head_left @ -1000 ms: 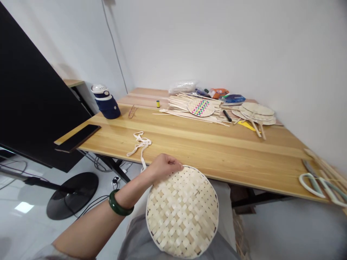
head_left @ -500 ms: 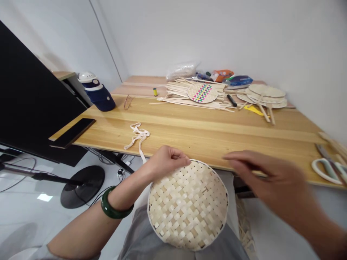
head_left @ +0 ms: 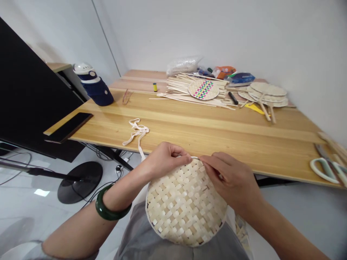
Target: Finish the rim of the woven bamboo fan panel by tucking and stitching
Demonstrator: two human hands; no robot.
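Note:
A round woven bamboo fan piece point(head_left: 184, 206) with a white band along its rim rests on my lap, leaning toward the table edge. My left hand point(head_left: 169, 160) pinches its top rim between thumb and fingers. At the upper right of the rim, my right hand point(head_left: 230, 177) has its thumb and fingertips pressed together; whether a needle or thread is between them is too small to make out. White cloth tape point(head_left: 139, 129) lies loosely curled on the table, one end running down behind my left forearm.
On the table point(head_left: 217, 133) are scissors point(head_left: 324, 169) at right, several plain fans point(head_left: 268, 92), bamboo strips point(head_left: 176, 88) under a coloured woven disc point(head_left: 203, 89), a black marker point(head_left: 232, 98), and a yellow thread spool point(head_left: 154, 87). A phone point(head_left: 69, 127) and blue bottle point(head_left: 97, 90) stand left.
My right hand has come in from the right to the disc's upper rim, beside my left hand. The left hand keeps its pinch. The view has shifted slightly.

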